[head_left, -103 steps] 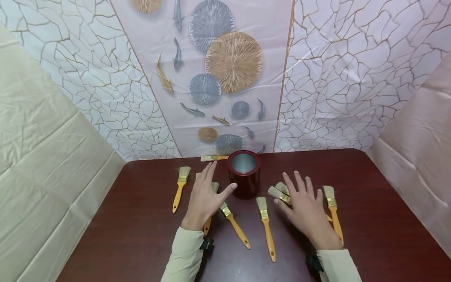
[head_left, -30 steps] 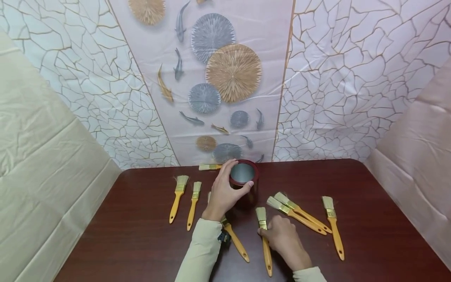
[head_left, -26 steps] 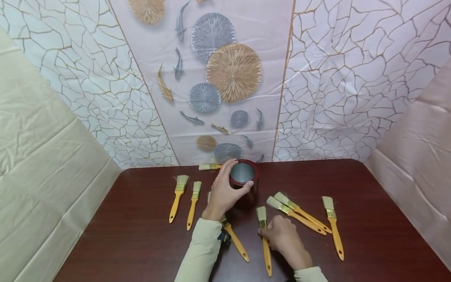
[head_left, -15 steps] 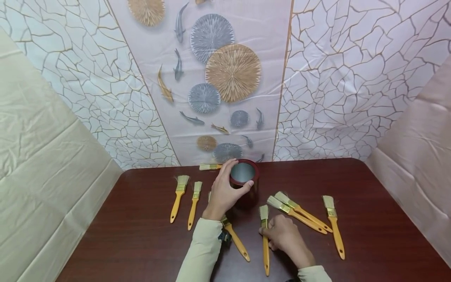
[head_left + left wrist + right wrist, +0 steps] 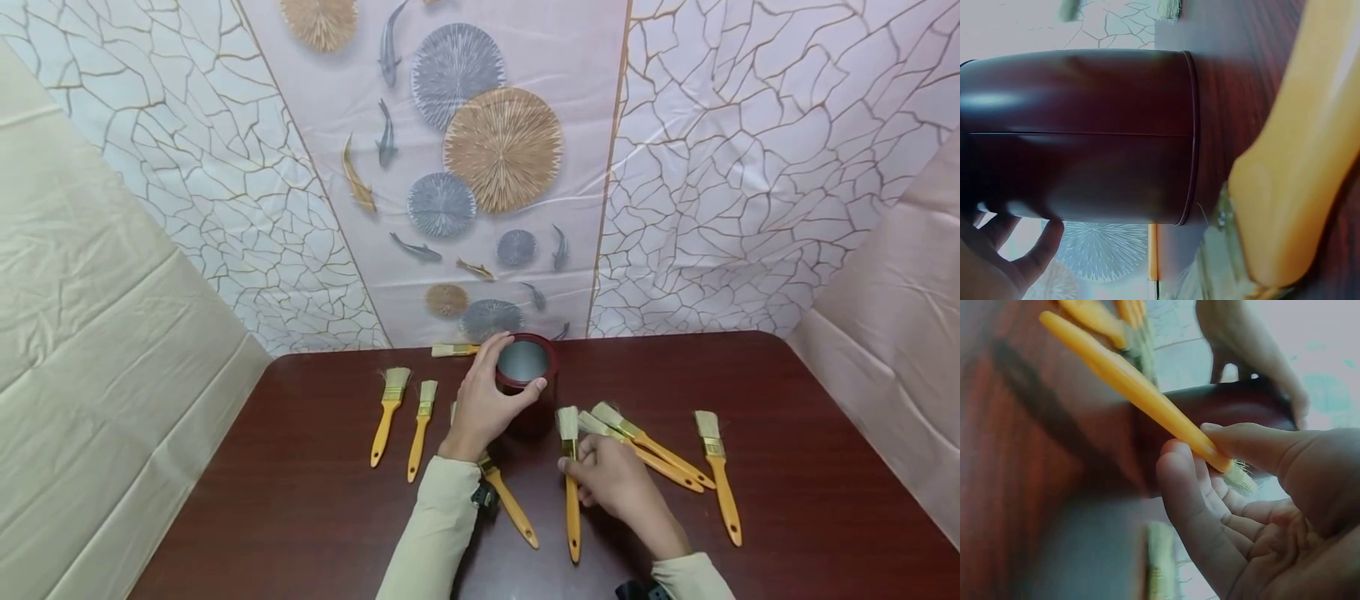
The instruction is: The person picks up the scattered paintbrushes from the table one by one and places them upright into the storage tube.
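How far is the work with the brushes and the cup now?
Done: seemingly little; the cup stands upright, gripped by the left hand, and no brush shows inside. In hand: the right hand pinches one brush above the table. Remaining: probably the other brushes, lying on the table.

A dark red cup [image 5: 536, 407] stands upright; a yellow-handled brush [image 5: 573, 507] tilts nearby, bristle-end up.

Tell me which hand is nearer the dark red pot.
Left: the left hand grips the pot; the right hand, holding a brush, is apart from it, in front and to its right.
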Tool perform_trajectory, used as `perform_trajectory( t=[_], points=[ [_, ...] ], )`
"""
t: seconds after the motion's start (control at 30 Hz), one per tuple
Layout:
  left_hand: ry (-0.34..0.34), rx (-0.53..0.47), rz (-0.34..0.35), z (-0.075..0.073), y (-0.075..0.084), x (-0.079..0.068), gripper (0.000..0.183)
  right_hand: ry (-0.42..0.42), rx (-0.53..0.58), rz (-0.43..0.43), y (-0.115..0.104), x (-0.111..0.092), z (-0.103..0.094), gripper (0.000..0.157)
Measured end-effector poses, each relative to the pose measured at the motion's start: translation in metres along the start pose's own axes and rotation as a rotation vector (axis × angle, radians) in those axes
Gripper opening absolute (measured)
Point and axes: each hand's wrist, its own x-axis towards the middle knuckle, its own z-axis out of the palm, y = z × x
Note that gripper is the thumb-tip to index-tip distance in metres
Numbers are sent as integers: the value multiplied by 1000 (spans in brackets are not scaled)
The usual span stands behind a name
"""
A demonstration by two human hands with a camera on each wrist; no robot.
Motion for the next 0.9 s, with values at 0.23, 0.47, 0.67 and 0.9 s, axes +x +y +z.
perform_trajectory(
  t=[0.23, 0.47, 0.67, 0.9],
  points=[
    [5, 15, 9, 1, 0, 3, 82, 22, -39, -83, -22, -6, -17, 27],
    [1, 92, 36, -1, -2, 2, 80, 70, -64, -153, -40, -7, -38, 25],
    [-23, 168, 79, -7, -1, 1, 72, 140, -46, -215, -51, -4, -56, 26],
    [-30, 207, 94, -9, -1, -1, 66, 219, -64, -346, -71, 3, -74, 26]
  ],
)
